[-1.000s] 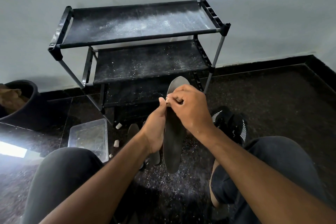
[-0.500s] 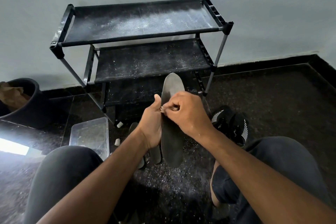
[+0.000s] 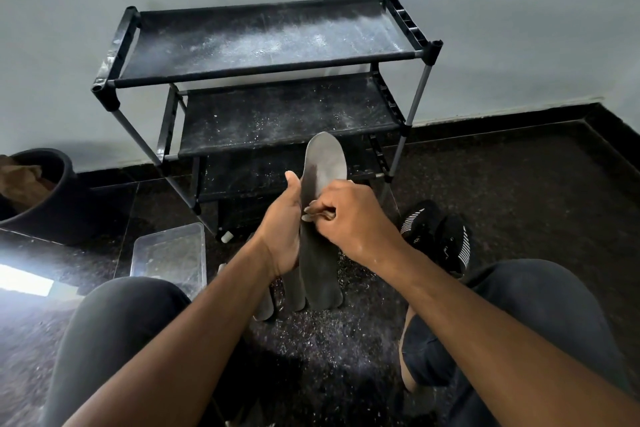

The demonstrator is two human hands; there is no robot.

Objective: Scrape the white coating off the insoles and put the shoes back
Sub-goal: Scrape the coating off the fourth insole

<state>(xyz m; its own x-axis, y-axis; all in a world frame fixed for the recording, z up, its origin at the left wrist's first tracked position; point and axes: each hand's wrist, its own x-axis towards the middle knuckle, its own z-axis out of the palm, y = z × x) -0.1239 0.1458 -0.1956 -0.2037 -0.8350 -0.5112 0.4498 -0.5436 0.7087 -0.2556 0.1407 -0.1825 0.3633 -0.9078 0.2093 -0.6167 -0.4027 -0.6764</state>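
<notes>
insole, grey, held upright above the floor in front of the knees, toe end up against the lower shelves of the rack. gripped along its left edge by the left hand, thumb straight up beside that edge, fingers wrapped behind and out of sight. touched at mid-length by the right hand, fingers curled and pinching a small scraper against the grey face; exact kind of scraper too small to tell. lighter and shinier toward the toe, darker toward the heel.

more insoles lying on the floor just below and behind the held one, partly hidden by the left wrist. white scrapings scattered over the dark floor beneath. black shoes with white stripes on the floor to the right, near the right knee. clear plastic box on the floor to the left, beside the left knee. black shoe rack against the pale wall, its shelves dusted with white powder. dark round pot at the far left, something brown inside.
</notes>
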